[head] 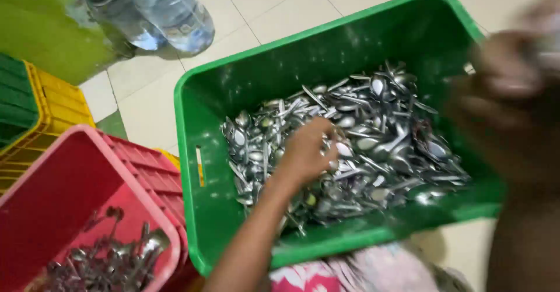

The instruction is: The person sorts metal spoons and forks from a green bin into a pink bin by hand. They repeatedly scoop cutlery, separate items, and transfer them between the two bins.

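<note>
We note the left hand (306,152) in the green crate (233,88) – fingers curled on the spoons (379,140); right hand (513,88) blurred at right – grip we cannot tell

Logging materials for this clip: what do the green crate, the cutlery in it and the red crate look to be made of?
Green crate: apparently moulded plastic, with a smooth glossy wall and a slot handle. Cutlery, under the left hand: likely polished metal, perhaps steel, silver with bright glints. Red crate: likely plastic too, with a rounded rim and duller sheen.
</note>
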